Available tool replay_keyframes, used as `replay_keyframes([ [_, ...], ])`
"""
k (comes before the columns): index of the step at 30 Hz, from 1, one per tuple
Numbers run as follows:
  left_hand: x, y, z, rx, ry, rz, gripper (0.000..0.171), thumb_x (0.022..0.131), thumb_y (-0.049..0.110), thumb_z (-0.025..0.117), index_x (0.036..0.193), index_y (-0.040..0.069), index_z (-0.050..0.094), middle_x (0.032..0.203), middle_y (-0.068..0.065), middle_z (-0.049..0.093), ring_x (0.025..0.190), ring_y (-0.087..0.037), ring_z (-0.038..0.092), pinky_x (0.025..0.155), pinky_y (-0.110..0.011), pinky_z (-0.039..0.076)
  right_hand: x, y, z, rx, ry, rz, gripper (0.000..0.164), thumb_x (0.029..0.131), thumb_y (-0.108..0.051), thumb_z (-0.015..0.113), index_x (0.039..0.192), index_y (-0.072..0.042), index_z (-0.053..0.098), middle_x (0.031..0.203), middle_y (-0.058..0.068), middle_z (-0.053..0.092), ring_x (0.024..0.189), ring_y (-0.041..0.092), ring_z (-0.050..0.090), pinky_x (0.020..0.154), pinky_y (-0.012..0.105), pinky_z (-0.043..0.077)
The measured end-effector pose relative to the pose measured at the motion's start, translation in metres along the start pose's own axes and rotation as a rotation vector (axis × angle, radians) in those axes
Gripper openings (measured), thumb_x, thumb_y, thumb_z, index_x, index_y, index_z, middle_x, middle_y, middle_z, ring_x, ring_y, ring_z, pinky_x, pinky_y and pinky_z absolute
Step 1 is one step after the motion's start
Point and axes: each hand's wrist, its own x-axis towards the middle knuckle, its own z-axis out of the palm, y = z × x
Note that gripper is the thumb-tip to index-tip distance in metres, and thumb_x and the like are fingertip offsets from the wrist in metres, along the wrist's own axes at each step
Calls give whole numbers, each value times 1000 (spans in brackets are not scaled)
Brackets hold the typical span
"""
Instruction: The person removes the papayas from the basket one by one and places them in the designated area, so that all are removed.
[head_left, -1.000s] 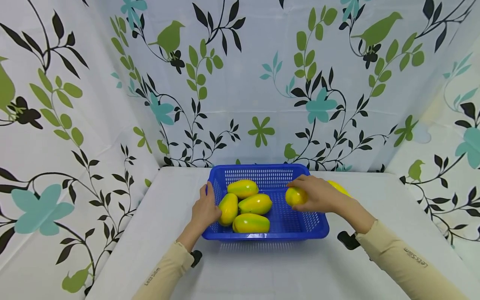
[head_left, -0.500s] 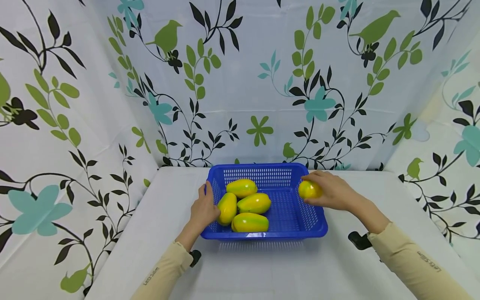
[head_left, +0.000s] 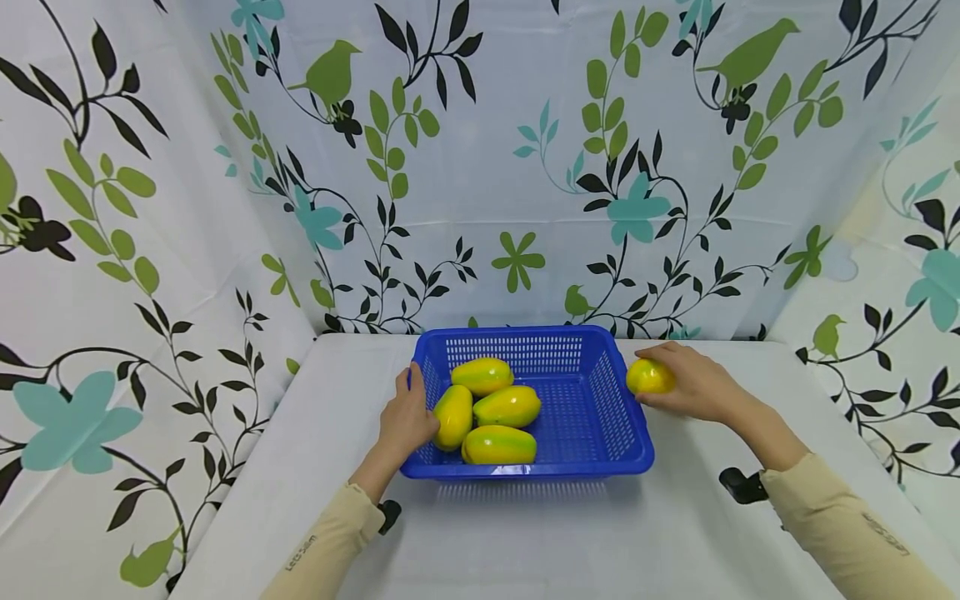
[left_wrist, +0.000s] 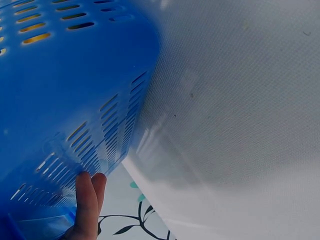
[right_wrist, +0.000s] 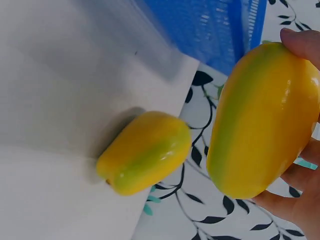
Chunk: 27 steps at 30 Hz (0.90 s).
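The right hand (head_left: 693, 385) holds a yellow-green fruit (head_left: 649, 377), its thumb on one side and its fingers on the other, just beside the right rim of the blue basket (head_left: 570, 417). In the right wrist view the fruit is off the table (head_left: 525, 546); whether it touches the basket, I cannot tell. A loose fruit (right_wrist: 145, 152) lies on its side on the table near the basket, hidden by the hand in the head view. The left hand (head_left: 405, 421) grips the basket's left side, with 2 fingertips showing against the outer slotted wall in the left wrist view. Inside the basket, 4 fruits show clearly, all toward the left: a rear fruit (head_left: 482, 377), a slanted left fruit (head_left: 453, 417), a middle fruit (head_left: 507, 407) and a front fruit (head_left: 499, 445). Both sleeves are beige, and a patterned cloth (head_left: 480, 192) with birds and leaves hangs behind.
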Motion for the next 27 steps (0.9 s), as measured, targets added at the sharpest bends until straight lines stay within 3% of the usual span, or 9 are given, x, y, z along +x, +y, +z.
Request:
replay_keyframes([
  [16,0,-1,1,-1,-1,-1,86,76,0,58,152,-11,19,149,-35,28,50,-25,46,44,-34,37,-27,38,31,52,-58,130,67,81,-42,77,129,1,60,118,25,60,96,34,58,79,54,52],
  [27,0,-2,1,-12,-2,-6,87,76,-1,58,153,-10,17,150,-35,26,48,-23,44,42,-32,34,-37,54,53,79,-77,128,64,80,-39,78,127,1,61,116,21,63,100,35,58,86,59,48],
])
